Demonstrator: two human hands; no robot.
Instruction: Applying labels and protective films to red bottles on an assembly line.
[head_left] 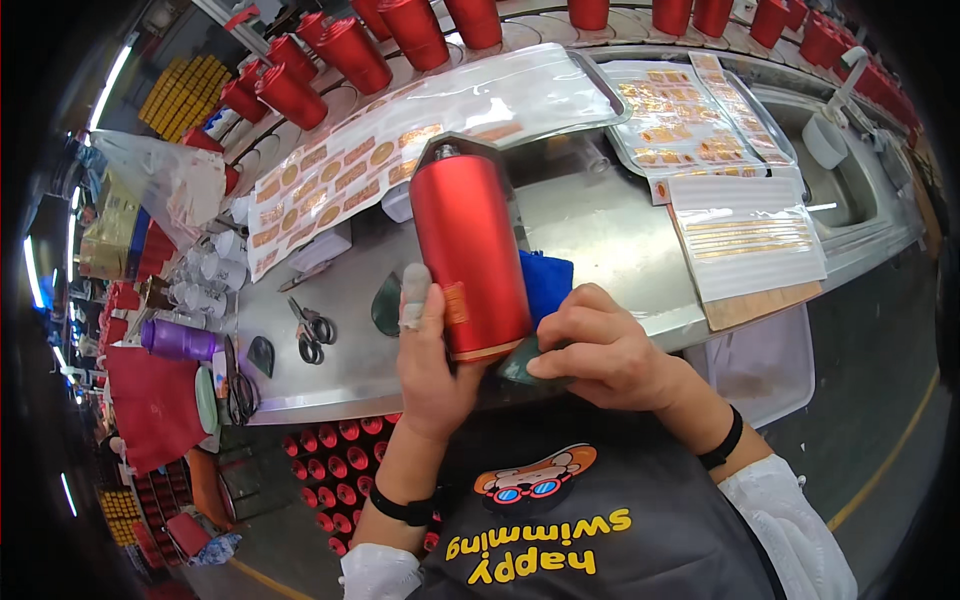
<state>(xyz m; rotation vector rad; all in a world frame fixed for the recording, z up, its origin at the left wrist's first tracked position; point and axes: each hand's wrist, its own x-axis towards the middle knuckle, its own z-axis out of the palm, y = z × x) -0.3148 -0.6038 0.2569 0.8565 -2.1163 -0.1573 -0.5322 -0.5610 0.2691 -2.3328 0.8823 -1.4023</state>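
My left hand (pixel 435 375) grips a shiny red metal bottle (pixel 472 240) by its lower left side, with a pale cover on one finger. The bottle leans over the near edge of the table, its narrow neck pointing away from me. A small gold decal (pixel 456 303) sits on its surface beside my left thumb. In my right hand (pixel 615 352), a dark green scraper (pixel 520 368) is pinched close to the bottle's near end. Behind that hand lies a blue cloth (pixel 548 283), partly hidden by the bottle.
Decal sheets (pixel 335 185) spread across the far left; more lie on a metal tray (pixel 690 125) at right. Scissors (pixel 312 330) and a dark green piece (pixel 386 305) rest on the steel table (pixel 640 240). Red bottles (pixel 352 55) line a conveyor behind. A sink (pixel 850 185) is far right.
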